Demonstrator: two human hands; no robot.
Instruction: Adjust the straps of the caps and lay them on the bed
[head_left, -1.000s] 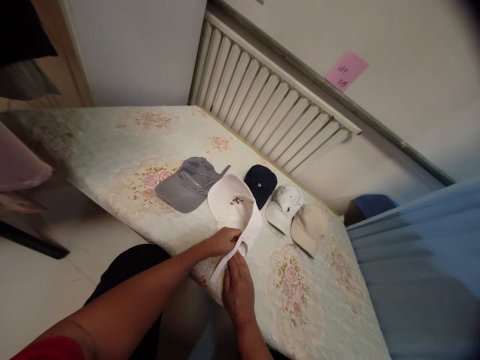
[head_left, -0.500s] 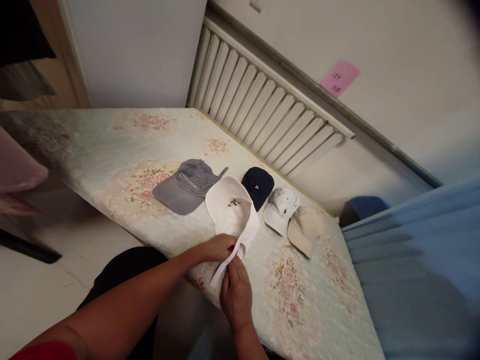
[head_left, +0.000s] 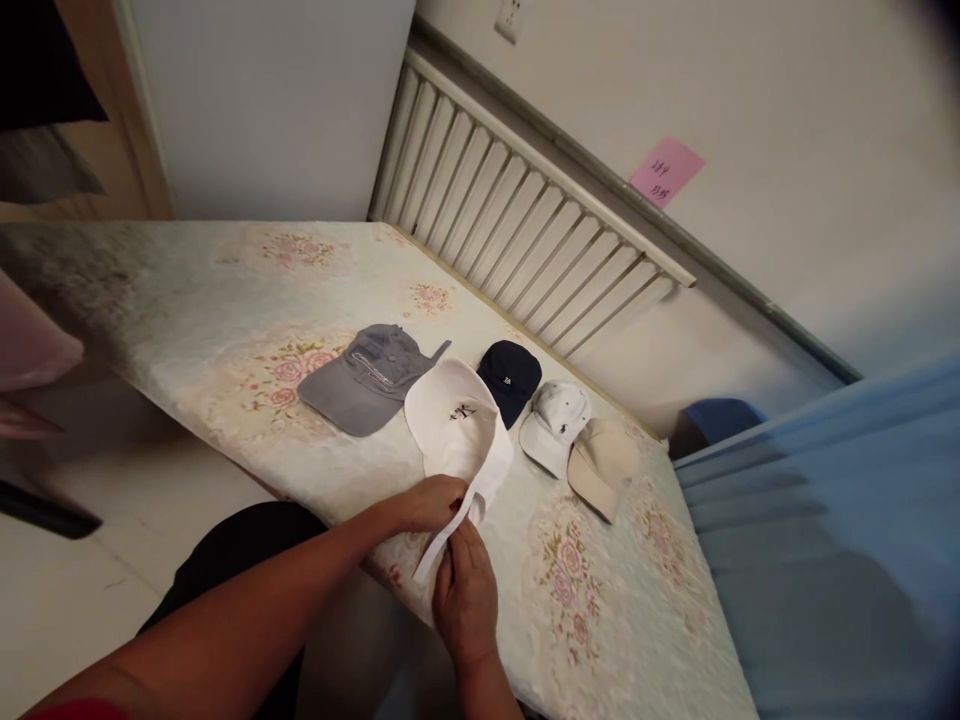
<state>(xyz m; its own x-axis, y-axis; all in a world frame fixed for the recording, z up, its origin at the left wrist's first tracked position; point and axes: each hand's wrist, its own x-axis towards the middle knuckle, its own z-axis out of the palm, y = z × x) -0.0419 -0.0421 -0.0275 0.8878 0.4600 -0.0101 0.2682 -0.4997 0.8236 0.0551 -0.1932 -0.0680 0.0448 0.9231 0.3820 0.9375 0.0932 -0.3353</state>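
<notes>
A white baseball cap [head_left: 457,418] with a dark logo lies over the near part of the table, its rear strap toward me. Closed on the strap's base from the left is my left hand [head_left: 435,503]. My right hand [head_left: 468,595] is closed around the strap from below, with its fingers partly hidden. The loose strap end [head_left: 435,552] sticks out between the two hands. Left of the white cap rests a grey cap [head_left: 367,380]; behind it sits a navy cap [head_left: 510,380]. A white cap with a small dark emblem [head_left: 555,425] and a beige cap [head_left: 600,468] lie to the right.
A floral cloth [head_left: 427,298] covers the table. Behind it stands a white radiator [head_left: 517,210] against the wall, with a pink note [head_left: 666,171] above. A blue curtain [head_left: 825,540] hangs at the right. Pink fabric [head_left: 30,340] shows at the left edge.
The view has shifted slightly, so the table and caps sit a little lower and further left. Both hands keep their hold on the white cap's strap.
</notes>
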